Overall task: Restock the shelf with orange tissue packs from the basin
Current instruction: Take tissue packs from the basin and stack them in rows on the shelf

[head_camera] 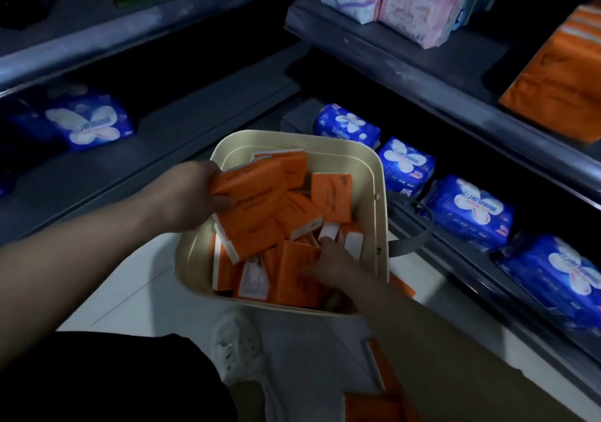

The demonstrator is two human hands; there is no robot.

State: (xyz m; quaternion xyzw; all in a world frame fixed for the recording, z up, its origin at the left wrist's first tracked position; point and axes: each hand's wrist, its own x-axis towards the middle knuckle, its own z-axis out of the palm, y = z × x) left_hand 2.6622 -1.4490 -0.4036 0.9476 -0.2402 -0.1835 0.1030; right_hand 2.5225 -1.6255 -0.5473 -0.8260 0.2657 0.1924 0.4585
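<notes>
A: The left hand (192, 194) grips an uneven stack of orange tissue packs (253, 200) over the basin (195, 259), at its left rim. What now?

B: Square that stack first (it looks ready to slip). The right hand (331, 265) is down among the loose packs (328, 200) — I can't tell whether it has closed on one. Lift one flat, then carry them all to the shelf (432, 64).

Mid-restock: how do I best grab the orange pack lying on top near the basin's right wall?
Pinch the orange pack across its short width, thumb on the left edge, coming down from above. It lies face up on the pile, and the basin wall crowds its right side. Use the right hand; the left hand already holds packs.
</notes>
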